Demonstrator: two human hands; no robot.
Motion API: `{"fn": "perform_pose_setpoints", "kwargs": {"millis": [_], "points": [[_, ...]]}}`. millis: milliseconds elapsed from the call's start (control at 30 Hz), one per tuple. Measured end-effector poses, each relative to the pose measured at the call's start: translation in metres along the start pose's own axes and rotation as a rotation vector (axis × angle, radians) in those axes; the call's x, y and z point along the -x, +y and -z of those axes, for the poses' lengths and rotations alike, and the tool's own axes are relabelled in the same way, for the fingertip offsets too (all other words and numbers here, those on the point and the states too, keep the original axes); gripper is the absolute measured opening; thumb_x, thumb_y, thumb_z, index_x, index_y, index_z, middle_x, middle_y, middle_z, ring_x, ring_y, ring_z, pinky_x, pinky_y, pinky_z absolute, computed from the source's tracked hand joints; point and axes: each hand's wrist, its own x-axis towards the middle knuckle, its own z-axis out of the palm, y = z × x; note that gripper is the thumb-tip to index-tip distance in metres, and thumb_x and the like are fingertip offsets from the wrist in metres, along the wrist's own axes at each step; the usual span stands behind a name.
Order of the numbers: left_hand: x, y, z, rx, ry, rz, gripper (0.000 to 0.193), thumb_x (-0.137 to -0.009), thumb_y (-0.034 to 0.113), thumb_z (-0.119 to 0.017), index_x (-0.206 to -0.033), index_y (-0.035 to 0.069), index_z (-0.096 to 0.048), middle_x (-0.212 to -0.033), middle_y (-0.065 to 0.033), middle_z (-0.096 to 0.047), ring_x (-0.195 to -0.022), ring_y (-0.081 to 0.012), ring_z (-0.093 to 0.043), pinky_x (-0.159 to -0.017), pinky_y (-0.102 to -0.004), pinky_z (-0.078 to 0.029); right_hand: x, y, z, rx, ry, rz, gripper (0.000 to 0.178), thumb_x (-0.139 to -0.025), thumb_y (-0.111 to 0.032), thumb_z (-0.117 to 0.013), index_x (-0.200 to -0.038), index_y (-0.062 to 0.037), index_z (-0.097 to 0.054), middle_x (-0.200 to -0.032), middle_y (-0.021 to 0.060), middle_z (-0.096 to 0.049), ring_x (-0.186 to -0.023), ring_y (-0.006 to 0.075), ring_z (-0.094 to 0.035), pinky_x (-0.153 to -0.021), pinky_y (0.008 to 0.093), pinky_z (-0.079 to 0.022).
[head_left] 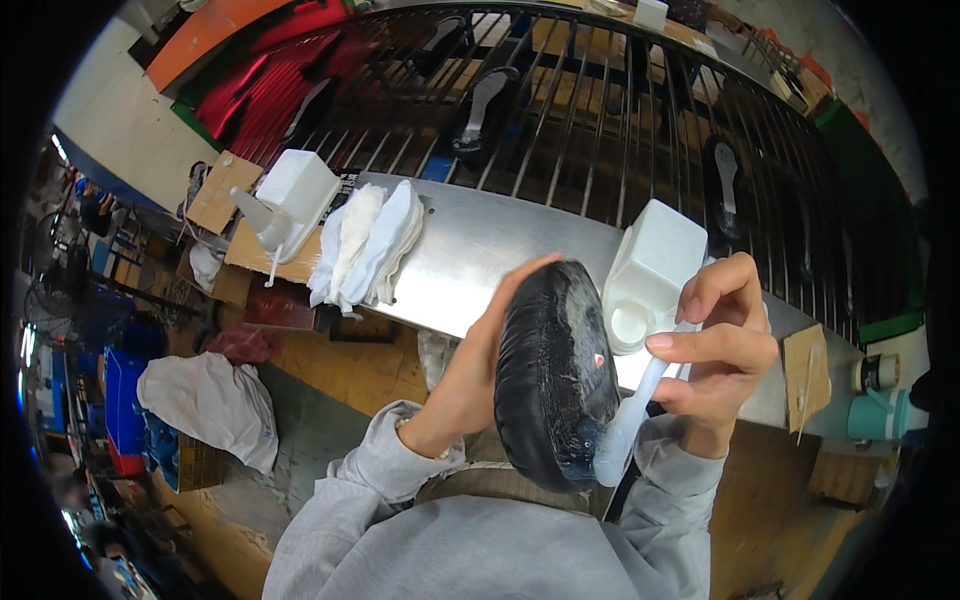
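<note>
My left hand (470,385) is wrapped round the far-left side of a black shoe upper (535,390), its fingers mostly hidden behind it. The upper is tipped up with its underside turned right; that face is dark, with a greyish patch and a small red-and-white spot. My right hand (728,345) pinches a whitish plastic brush (632,425) between thumb and fingers. The brush's lower end rests at the near end of the upper's underside, where the surface looks wet. Just beyond both hands, a white square container (660,250) lies with its round mouth toward me.
Beyond the metal ledge (480,235) runs a rack of metal rods (560,130), bearing several black shoe pieces (487,105). Folded white cloths (370,245) and a nozzled white bottle (300,195) lie left. At right are cardboard (805,375) and a teal cup (878,415).
</note>
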Motion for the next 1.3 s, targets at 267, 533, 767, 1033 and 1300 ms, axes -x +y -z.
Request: {"fn": "perform_pose_setpoints", "kwargs": {"millis": [267,533,767,1033,1300], "points": [[0.008,-0.003,0.014,-0.017,-0.384,0.053,0.061,-0.096,0.004,-0.062,-0.15,0.002,-0.033,-0.144,-0.0199,-0.049,-0.129,-0.0282,-0.057,-0.102,-0.034,-0.056,-0.009,0.007,-0.007,-0.01,-0.066,0.041,0.045,-0.049,-0.033,-0.097,-0.089,-0.0174,-0.083,-0.086,-0.0008,-0.05,-0.079,0.0141,-0.049,-0.067,0.0264,-0.035],[0.018,-0.007,0.01,-0.093,-0.411,0.1,0.092,-0.069,0.012,-0.092,-0.144,0.004,-0.041,-0.139,-0.0147,-0.055,-0.125,-0.0247,-0.059,-0.104,-0.0376,-0.055,-0.021,-0.005,-0.008,0.117,-0.103,-0.042,0.043,-0.05,-0.028,-0.095,-0.088,-0.014,-0.083,-0.088,0.001,-0.053,-0.078,0.0138,-0.052,-0.063,0.0244,-0.035],[0.024,-0.005,0.021,-0.02,-0.437,0.136,0.089,-0.078,0.038,-0.075,-0.152,0.012,-0.031,-0.15,-0.0152,-0.041,-0.135,-0.033,-0.044,-0.112,-0.0499,-0.038,-0.012,0.014,0.005,-0.016,-0.249,-0.253,0.035,-0.054,-0.022,-0.095,-0.085,-0.0128,-0.083,-0.084,-0.0002,-0.052,-0.081,0.0139,-0.052,-0.066,0.0281,-0.037],[0.026,-0.028,0.037,0.226,-0.381,-0.079,0.091,-0.089,0.067,-0.055,-0.16,0.021,-0.021,-0.163,-0.0157,-0.025,-0.146,-0.0424,-0.027,-0.121,-0.0639,-0.019,0.052,0.031,0.083,-0.125,-0.354,-0.617,0.025,-0.06,-0.014,-0.094,-0.08,-0.01,-0.08,-0.088,-0.0017,-0.056,-0.084,0.0124,-0.055,-0.074,0.0274,-0.042],[-0.02,0.025,0.093,0.72,-0.605,0.088,0.127,-0.075,0.051,-0.085,-0.161,0.021,0.004,-0.158,-0.0242,-0.02,-0.139,-0.044,-0.035,-0.112,-0.0626,-0.035,0.104,0.05,0.195,0.541,0.517,-0.771,0.019,-0.088,-0.02,-0.078,-0.088,-0.0016,-0.073,-0.089,-0.0022,-0.065,-0.077,0.0062,-0.056,-0.071,0.0223,-0.044]]}}
